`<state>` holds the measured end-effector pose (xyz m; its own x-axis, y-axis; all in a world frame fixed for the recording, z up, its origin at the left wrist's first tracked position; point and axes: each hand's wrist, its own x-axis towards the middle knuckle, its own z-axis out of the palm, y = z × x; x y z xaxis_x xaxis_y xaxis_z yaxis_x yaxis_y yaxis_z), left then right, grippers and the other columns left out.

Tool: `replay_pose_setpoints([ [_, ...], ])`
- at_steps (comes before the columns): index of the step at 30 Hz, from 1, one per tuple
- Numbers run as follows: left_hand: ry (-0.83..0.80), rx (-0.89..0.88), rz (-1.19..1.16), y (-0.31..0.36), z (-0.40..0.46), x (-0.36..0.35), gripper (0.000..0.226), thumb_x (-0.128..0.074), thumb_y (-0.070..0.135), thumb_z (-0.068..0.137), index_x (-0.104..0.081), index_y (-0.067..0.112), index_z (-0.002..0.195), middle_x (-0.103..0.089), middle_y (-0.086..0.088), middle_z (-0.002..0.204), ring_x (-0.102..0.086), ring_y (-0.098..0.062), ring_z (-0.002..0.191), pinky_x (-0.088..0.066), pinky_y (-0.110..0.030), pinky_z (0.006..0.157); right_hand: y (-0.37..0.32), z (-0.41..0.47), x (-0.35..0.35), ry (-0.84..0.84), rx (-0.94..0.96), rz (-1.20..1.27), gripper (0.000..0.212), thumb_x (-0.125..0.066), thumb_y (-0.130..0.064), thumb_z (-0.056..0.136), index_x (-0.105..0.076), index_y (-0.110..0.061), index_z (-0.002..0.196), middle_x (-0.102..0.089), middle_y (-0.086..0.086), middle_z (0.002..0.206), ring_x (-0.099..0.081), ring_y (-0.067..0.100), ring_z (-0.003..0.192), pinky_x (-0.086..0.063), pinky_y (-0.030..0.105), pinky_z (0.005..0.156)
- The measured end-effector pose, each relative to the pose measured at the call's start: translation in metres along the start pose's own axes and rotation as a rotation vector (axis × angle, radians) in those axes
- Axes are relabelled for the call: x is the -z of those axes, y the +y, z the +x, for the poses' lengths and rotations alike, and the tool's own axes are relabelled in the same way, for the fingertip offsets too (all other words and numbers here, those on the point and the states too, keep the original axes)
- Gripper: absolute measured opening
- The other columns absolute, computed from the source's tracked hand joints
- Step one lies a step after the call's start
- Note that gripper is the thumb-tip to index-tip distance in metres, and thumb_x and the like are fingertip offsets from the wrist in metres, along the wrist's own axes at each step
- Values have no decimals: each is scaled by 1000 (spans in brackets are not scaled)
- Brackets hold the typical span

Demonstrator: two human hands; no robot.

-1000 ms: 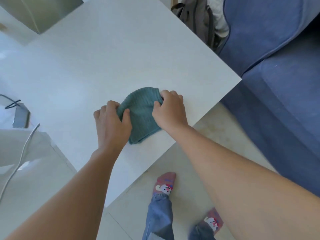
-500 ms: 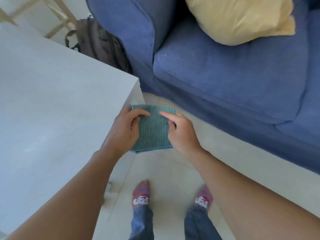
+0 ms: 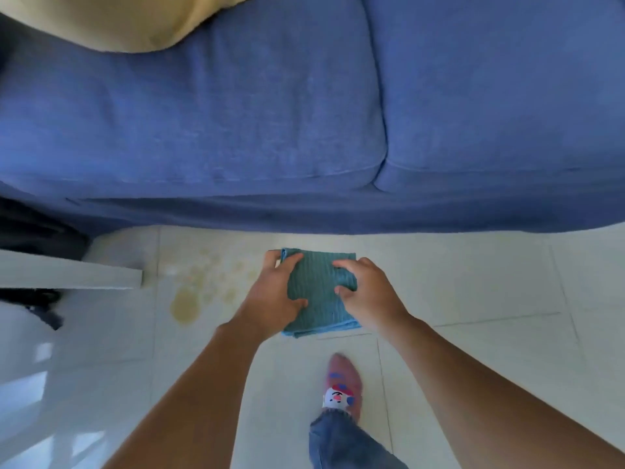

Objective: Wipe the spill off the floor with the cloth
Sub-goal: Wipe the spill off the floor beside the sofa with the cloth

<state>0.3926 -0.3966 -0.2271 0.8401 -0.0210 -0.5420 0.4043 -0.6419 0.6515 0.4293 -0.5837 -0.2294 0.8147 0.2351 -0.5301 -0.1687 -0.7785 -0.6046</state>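
Nearest me I see one foot in a patterned sock [image 3: 342, 387], standing on the tiled floor [image 3: 473, 333]. Above it I hold one folded teal cloth [image 3: 319, 292] in the air, my left hand [image 3: 274, 296] pinching its left edge and my right hand [image 3: 367, 292] gripping its right edge. One yellowish spill [image 3: 192, 296], a puddle with what look like scattered droplets, lies on the floor left of the cloth, by the white table corner [image 3: 135, 279]. Beyond runs one blue sofa [image 3: 236, 113] with two seat cushions and one yellow pillow [image 3: 111, 18].
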Motion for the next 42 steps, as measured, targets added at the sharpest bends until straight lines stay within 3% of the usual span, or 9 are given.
replay_pose_setpoints([
  [5, -60, -69, 97, -22, 83, -77, 82, -77, 12, 83, -35, 17, 153, -24, -1, 148, -50, -21, 123, -40, -22, 104, 94, 49, -27, 90, -61, 27, 44, -61, -12, 98, -57, -20, 141, -49, 1, 121, -53, 18, 106, -40, 21, 89],
  [12, -129, -121, 128, -77, 180, -161, 84, -75, 12, 86, -30, 18, 156, -20, 3, 148, -45, -12, 117, -39, -18, 104, 203, 127, -74, 134, -87, 26, 47, -59, -11, 99, -54, -21, 144, -43, -2, 117, -50, 16, 101, -42, 22, 88],
  [19, -140, -183, 216, -105, 250, -187, 85, -76, 13, 86, -28, 15, 157, -16, 2, 150, -44, -17, 130, -37, -19, 106, 248, 179, -105, 190, -66, 13, 50, -60, -10, 99, -51, -15, 148, -45, 3, 125, -54, 23, 119, -35, 18, 100],
  [22, -166, -205, 222, -111, 252, -192, 84, -77, 15, 85, -30, 14, 156, -16, 3, 149, -46, -16, 127, -38, -15, 102, 254, 174, -100, 220, -61, -27, 50, -60, -10, 99, -51, -16, 148, -41, -1, 117, -53, 20, 109, -30, 13, 94],
  [26, -135, -288, 275, -118, 246, -187, 67, -67, 22, 92, -38, 19, 152, -20, 8, 145, -56, -14, 101, -44, -22, 98, 256, 173, -106, 238, -153, -77, 50, -56, -9, 98, -54, -21, 146, -40, 2, 120, -52, 21, 100, -45, 27, 93],
  [31, 183, -335, 625, -135, 253, -163, 52, -47, 37, 99, -41, 28, 150, -32, 3, 154, -36, -24, 138, -33, -39, 111, 252, 173, -130, 491, 66, -404, 46, -58, -37, 91, -66, -17, 131, -53, 10, 140, -47, 37, 129, -47, 50, 101],
  [34, 134, -306, 795, -146, 264, -162, 62, -36, 50, 100, -22, 30, 157, -17, 0, 163, -14, -25, 151, -21, -49, 119, 260, 183, -155, 321, 133, -450, 68, -32, -56, 97, -38, -23, 156, -23, 5, 169, -15, 29, 157, -16, 47, 126],
  [36, 95, -292, 829, -152, 271, -164, 65, -33, 50, 100, -12, 31, 159, -7, 0, 166, -3, -25, 154, -14, -55, 122, 263, 191, -169, 330, 97, -470, 72, -25, -58, 98, -20, -27, 162, -5, -1, 172, 3, 23, 159, 2, 44, 126],
  [42, 129, -299, 771, -148, 272, -164, 63, -35, 44, 100, -16, 31, 159, -12, 2, 162, -10, -22, 153, -18, -61, 120, 252, 205, -169, 392, -22, -434, 78, -22, -56, 91, -8, -30, 163, 7, -4, 172, 15, 19, 157, 9, 43, 125],
])
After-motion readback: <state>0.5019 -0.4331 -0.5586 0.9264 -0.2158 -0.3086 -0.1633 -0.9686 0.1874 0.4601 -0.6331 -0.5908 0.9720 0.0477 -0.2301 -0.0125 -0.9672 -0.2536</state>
